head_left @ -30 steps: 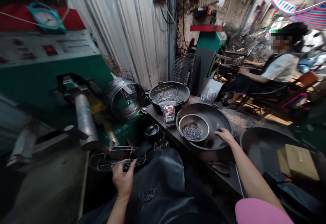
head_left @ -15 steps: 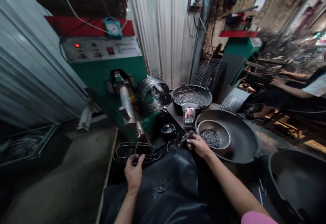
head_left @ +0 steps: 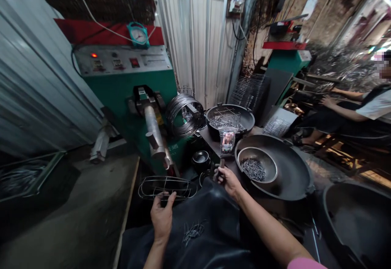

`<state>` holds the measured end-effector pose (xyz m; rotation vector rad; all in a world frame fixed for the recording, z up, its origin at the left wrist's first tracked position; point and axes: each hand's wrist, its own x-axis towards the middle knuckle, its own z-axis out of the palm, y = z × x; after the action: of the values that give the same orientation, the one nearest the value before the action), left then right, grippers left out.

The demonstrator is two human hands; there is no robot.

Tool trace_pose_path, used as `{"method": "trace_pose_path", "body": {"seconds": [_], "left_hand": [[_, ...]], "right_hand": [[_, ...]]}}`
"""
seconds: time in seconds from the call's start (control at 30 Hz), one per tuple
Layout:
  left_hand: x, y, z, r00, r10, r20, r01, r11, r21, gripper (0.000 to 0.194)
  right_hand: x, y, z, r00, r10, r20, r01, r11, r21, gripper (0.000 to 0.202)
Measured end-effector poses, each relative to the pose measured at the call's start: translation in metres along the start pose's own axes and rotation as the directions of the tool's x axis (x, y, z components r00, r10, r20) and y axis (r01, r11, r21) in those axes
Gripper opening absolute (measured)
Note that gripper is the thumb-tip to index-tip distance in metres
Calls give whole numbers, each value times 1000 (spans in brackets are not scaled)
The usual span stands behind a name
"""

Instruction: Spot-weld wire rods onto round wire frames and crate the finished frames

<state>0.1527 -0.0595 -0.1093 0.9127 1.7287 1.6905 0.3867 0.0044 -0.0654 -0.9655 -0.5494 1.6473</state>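
Observation:
My left hand is closed on the near side of a round wire frame, which sits tilted in front of the machine's electrodes. Between the fingers of my right hand is a small dark flat piece, like a handle or bar; its kind is unclear. A black apron covers my lap, and a small pile of short metal pins lies on it. To the right of my right hand, a metal bowl holds many more short pins.
A green spot-welding machine stands ahead, its cylindrical arm reaching toward me. Behind are a wire coil and a black pan of wire racks. Large pans stand at right. Another person sits far right.
My right hand has moved slightly left and down with the dark piece, which is now more upright. The wire frame and left hand have shifted slightly right and down in view.

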Motion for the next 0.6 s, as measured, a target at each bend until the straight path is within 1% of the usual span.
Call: {"method": "trace_pose_path", "body": {"seconds": [0.07,0.17,0.27,0.4,0.43,0.5,0.6], "left_hand": [[-1,0,2,1000,-2,8,2,1000,-7,36],[-2,0,4,1000,0,18,0,1000,-18,36],[-3,0,6,1000,2,28,-1,1000,-23,35],[-6,2,7,999,27,39,-28,999,20,34],[-7,4,8,998,44,47,-45,998,34,34],[-9,5,11,995,78,64,-81,995,49,32],[-13,7,15,993,96,71,-100,994,43,29]], "right_hand": [[1,7,-3,1000,18,-21,-17,1000,7,34],[-1,16,-6,1000,7,1,-7,999,-42,35],[-6,21,-11,999,-27,44,34,988,-149,32],[-7,19,-15,989,-34,142,68,968,-240,31],[-6,17,-12,985,-53,164,94,963,-253,29],[-3,14,0,974,-119,192,166,954,-251,28],[3,14,31,941,-242,238,292,934,-204,30]]}}
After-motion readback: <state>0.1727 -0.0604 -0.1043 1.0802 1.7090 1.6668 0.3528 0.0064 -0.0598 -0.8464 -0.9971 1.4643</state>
